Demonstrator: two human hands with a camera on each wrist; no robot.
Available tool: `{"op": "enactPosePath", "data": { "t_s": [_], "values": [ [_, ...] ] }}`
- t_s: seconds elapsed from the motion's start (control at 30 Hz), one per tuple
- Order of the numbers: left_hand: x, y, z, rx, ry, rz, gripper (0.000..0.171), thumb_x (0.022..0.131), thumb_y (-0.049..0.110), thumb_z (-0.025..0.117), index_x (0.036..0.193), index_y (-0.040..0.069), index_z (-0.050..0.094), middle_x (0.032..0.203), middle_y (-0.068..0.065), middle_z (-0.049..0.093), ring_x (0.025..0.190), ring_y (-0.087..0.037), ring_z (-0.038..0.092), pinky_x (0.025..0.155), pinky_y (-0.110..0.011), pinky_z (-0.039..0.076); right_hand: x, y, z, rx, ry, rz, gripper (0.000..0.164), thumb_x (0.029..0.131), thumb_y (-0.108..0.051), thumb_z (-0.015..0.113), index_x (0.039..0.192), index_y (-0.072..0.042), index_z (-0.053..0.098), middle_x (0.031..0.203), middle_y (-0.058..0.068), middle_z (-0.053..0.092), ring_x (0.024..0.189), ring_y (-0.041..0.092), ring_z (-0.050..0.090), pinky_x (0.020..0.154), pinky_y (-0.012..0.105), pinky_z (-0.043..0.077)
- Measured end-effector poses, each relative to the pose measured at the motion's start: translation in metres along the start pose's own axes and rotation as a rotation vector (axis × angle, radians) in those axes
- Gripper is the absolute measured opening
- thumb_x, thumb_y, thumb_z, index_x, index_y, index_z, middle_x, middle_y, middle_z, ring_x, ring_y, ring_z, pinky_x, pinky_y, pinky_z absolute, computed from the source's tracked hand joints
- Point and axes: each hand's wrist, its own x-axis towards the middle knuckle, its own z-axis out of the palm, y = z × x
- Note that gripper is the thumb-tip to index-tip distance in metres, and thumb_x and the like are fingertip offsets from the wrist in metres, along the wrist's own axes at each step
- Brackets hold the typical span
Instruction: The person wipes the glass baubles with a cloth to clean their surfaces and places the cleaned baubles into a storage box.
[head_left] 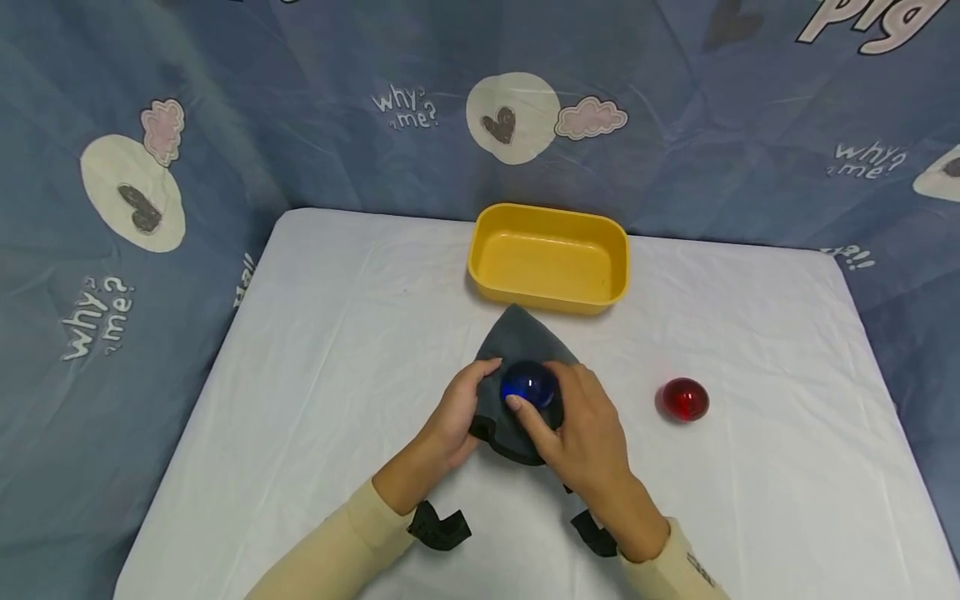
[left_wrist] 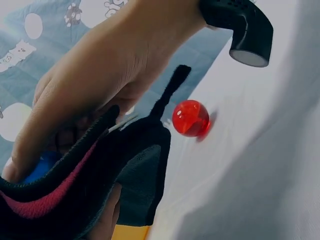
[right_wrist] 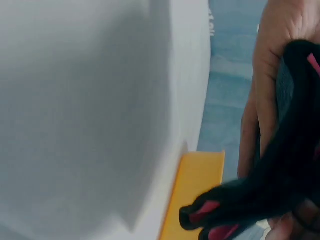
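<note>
My left hand (head_left: 455, 410) grips the left edge of a dark grey, pointed fabric piece (head_left: 513, 333), thumb on top and fingers beneath. The left wrist view shows its black edging and pink lining (left_wrist: 37, 207). A clear blue ball (head_left: 528, 382) lies against the fabric's upper face. My right hand (head_left: 592, 429) holds this ball between thumb and fingers; in the left wrist view the thumb presses the blue ball (left_wrist: 42, 167), which is mostly hidden. To the right, apart from both hands, a clear red ball (head_left: 684, 400) rests on the white cloth.
A yellow rectangular tub (head_left: 551, 302) stands at the back of the table, just beyond the fabric's tip. White cloth (head_left: 337, 367) covers the tabletop. A blue printed curtain (head_left: 330, 108) hangs behind and along the sides. Black camera mounts (head_left: 440, 527) sit at the wrists.
</note>
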Motion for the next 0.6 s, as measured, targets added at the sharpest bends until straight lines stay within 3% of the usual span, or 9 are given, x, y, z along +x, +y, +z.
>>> {"op": "enactPosePath", "data": {
  "t_s": [0.2, 0.3, 0.47, 0.6],
  "values": [
    [-0.0010, -0.0047, -0.0005, 0.007, 0.021, -0.010, 0.060, 0.109, 0.033, 0.037, 0.158, 0.000, 0.029, 0.154, -0.015, 0.042, 0.131, -0.018, 0.052, 0.104, -0.029, 0.051, 0.0001, 0.0017, 0.0024, 0.021, -0.033, 0.140, 0.053, 0.104, -0.049, 0.063, 0.107, 0.004, 0.071, 0.095, 0.012, 0.063, 0.089, 0.029, 0.054, 0.073, 0.041, 0.050],
    [-0.0002, -0.0039, -0.0013, -0.003, 0.031, -0.007, 0.059, 0.109, 0.033, 0.037, 0.158, 0.000, 0.030, 0.156, -0.015, 0.042, 0.131, -0.018, 0.052, 0.104, -0.029, 0.051, 0.0014, 0.0015, 0.0005, 0.017, -0.081, 0.163, 0.051, 0.102, -0.044, 0.067, 0.116, 0.004, 0.070, 0.101, 0.013, 0.063, 0.094, 0.029, 0.054, 0.077, 0.042, 0.051],
    [0.0035, 0.0016, -0.0017, -0.036, 0.042, 0.024, 0.055, 0.108, 0.031, 0.039, 0.155, 0.003, 0.035, 0.150, -0.012, 0.048, 0.125, -0.015, 0.056, 0.099, -0.028, 0.053, 0.0048, -0.0006, -0.0040, -0.013, -0.145, 0.083, 0.075, 0.092, -0.040, 0.081, 0.148, 0.002, 0.053, 0.125, 0.019, 0.062, 0.112, 0.034, 0.057, 0.094, 0.048, 0.055],
    [0.0053, 0.0047, -0.0040, -0.040, 0.006, 0.041, 0.053, 0.109, 0.031, 0.038, 0.153, 0.002, 0.037, 0.146, -0.010, 0.051, 0.124, -0.014, 0.058, 0.098, -0.029, 0.055, 0.0085, -0.0021, -0.0055, -0.015, -0.157, -0.014, 0.080, 0.087, -0.028, 0.088, 0.153, -0.004, 0.049, 0.135, 0.021, 0.056, 0.119, 0.036, 0.056, 0.101, 0.051, 0.054]
  ]
}}
